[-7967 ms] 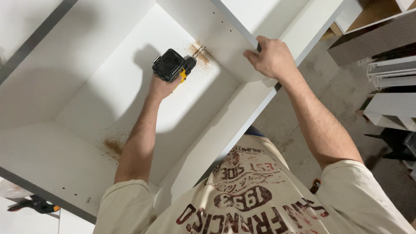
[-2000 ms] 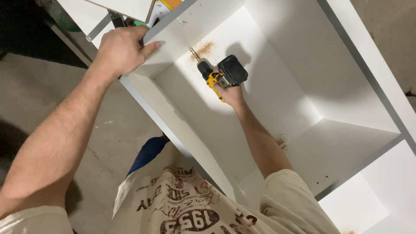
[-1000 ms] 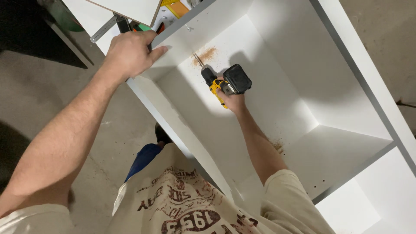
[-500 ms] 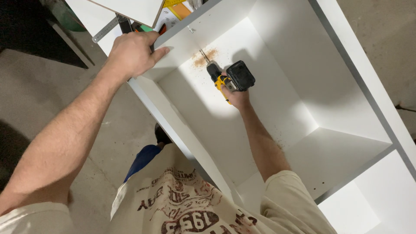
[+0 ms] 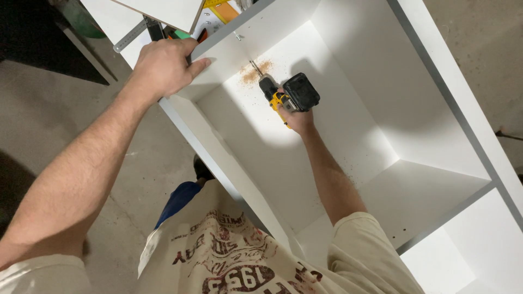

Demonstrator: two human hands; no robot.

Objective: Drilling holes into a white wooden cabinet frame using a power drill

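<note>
Floor: grey concrete floor (image 5: 65,136) lies below and to the left of a large white cabinet (image 5: 436,92), which rests on its side with its open face up toward the camera.
Cabinet inside: white panels form a deep compartment; a divider panel (image 5: 436,218) closes it at the lower right, with another compartment beyond.
Left hand: the left hand (image 5: 163,68) lies on the top edge of the cabinet's side panel (image 5: 218,141), at the corner; its fingers (image 5: 185,46) are curled over the outer edge and the thumb lies flat along the white face, so it grips the panel firmly.
Right hand: the right hand (image 5: 297,117) reaches down into the compartment, its fingers closed tight around the handle of a black and yellow cordless drill (image 5: 289,95).
Drill: its battery block sticks out just right of the fingers; the bit (image 5: 255,68) points up and away from them into the inner corner, where side panel and back meet.
Sawdust: a brown patch of sawdust (image 5: 256,71) lies around the bit's tip, beyond the right fingers; finer specks trail along the panel toward the forearm.
Beyond the left fingers: a metal ruler (image 5: 131,37), a loose white board (image 5: 163,11) and yellow and orange items, too partly hidden to name.
Clothing: cream printed T-shirt (image 5: 239,261).
</note>
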